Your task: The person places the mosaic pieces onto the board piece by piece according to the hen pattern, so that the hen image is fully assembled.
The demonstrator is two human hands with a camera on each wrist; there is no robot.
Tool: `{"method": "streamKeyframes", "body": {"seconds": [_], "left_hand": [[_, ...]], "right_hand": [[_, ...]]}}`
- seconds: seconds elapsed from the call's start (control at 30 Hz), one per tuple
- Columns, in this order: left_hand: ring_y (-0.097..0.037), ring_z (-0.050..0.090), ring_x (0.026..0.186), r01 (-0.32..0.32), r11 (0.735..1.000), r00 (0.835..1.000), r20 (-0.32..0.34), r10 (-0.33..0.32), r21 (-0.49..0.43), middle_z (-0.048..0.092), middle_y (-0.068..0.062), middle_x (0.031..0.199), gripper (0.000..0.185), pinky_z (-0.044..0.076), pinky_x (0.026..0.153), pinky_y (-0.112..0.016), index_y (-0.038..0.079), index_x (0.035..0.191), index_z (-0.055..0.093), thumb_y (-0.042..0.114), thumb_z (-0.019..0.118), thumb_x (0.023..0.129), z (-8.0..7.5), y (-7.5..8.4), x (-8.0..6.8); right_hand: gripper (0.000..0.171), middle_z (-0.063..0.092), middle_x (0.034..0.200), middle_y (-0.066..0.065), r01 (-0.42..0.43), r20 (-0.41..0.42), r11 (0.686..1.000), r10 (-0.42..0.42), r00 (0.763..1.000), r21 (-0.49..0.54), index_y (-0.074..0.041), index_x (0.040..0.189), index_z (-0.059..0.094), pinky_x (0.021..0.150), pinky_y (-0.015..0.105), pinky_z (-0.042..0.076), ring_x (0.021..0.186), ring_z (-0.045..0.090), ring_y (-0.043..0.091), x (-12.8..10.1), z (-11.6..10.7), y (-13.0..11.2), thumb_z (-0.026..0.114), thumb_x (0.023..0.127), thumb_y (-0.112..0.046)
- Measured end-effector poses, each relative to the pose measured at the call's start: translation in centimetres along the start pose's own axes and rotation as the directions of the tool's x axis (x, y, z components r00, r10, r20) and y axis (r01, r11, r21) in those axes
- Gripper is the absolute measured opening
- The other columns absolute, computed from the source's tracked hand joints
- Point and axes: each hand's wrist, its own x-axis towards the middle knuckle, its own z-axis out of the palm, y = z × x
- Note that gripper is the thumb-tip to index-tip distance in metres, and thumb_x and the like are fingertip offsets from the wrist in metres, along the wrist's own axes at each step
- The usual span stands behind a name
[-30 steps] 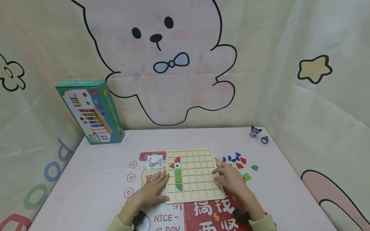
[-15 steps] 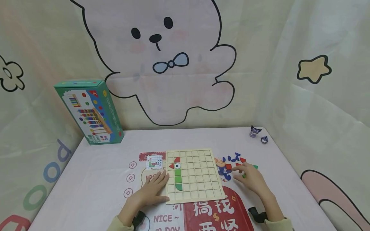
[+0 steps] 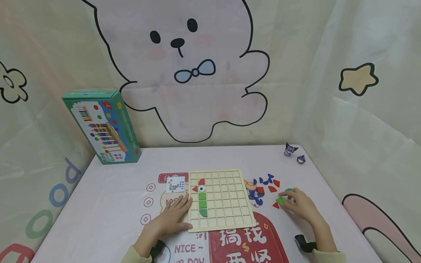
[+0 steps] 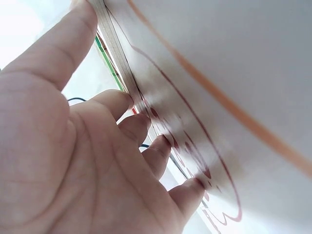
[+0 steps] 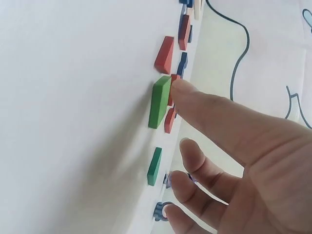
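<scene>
A pale wooden grid board point(image 3: 227, 204) lies on the table. Red, green and white-and-black pieces fill part of a column near its left side. My left hand point(image 3: 175, 215) rests along the board's left edge, fingers spread; the left wrist view shows the thumb and fingertips at that edge. To the right of the board, my right hand point(image 3: 300, 206) hovers at a green square piece point(image 3: 280, 200). In the right wrist view the thumb point(image 5: 209, 109) is close to that green piece, and the other fingers are loosely bent with nothing between them. Whether the thumb touches it I cannot tell.
Several red and blue pieces lie right of the board, including a red one point(image 3: 272, 189). A small pattern card point(image 3: 175, 185) sits left of the board. A green box point(image 3: 103, 128) stands at the back left, and small figurines point(image 3: 290, 149) at the back right.
My right hand has moved from the board's right edge rightward to the loose pieces, reaching the green square piece. The left hand and board have stayed in place.
</scene>
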Motion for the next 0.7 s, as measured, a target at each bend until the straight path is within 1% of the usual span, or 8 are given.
{"method": "streamKeyframes", "body": {"seconds": [0.1,0.27,0.47,0.7], "left_hand": [[-0.037,0.012,0.141,0.003,1.000,1.000,0.000,-0.003,0.009,0.015,-0.012,0.155,0.088,0.007,0.110,-0.062,0.009,0.147,0.023,0.054,0.059,0.081,0.0,0.0,0.0],[-0.036,0.012,0.141,0.002,1.000,1.000,0.002,-0.002,0.011,0.014,-0.012,0.155,0.088,0.007,0.110,-0.062,0.009,0.147,0.023,0.054,0.059,0.081,0.1,0.0,0.0],[-0.037,0.012,0.141,0.002,1.000,1.000,0.001,-0.002,0.013,0.014,-0.012,0.155,0.088,0.007,0.110,-0.062,0.009,0.148,0.023,0.054,0.059,0.081,0.0,-0.1,0.0],[-0.037,0.011,0.141,0.000,1.000,1.000,0.000,0.000,0.014,0.014,-0.012,0.155,0.088,0.006,0.110,-0.063,0.008,0.148,0.022,0.054,0.058,0.082,0.0,-0.1,0.0]], "right_hand": [[0.033,0.055,0.090,0.006,-0.027,0.018,1.000,0.027,0.999,-0.001,-0.014,0.107,0.069,0.059,0.028,0.040,0.078,0.048,0.020,-0.1,0.2,0.3,0.075,0.076,-0.022],[0.032,0.055,0.089,0.007,-0.029,0.017,0.999,0.029,0.999,-0.017,-0.014,0.107,0.068,0.057,0.028,0.039,0.076,0.047,0.019,-0.1,0.2,0.8,0.074,0.077,-0.020],[0.025,0.056,0.089,0.006,-0.035,0.006,0.999,0.036,0.999,-0.033,-0.016,0.101,0.069,0.059,0.028,0.041,0.076,0.049,0.019,0.2,0.5,1.0,0.074,0.076,-0.017],[0.023,0.057,0.091,0.006,-0.016,0.029,1.000,0.017,0.999,-0.025,-0.017,0.099,0.068,0.063,0.031,0.046,0.079,0.050,0.019,0.1,0.5,1.3,0.074,0.077,-0.020]]}}
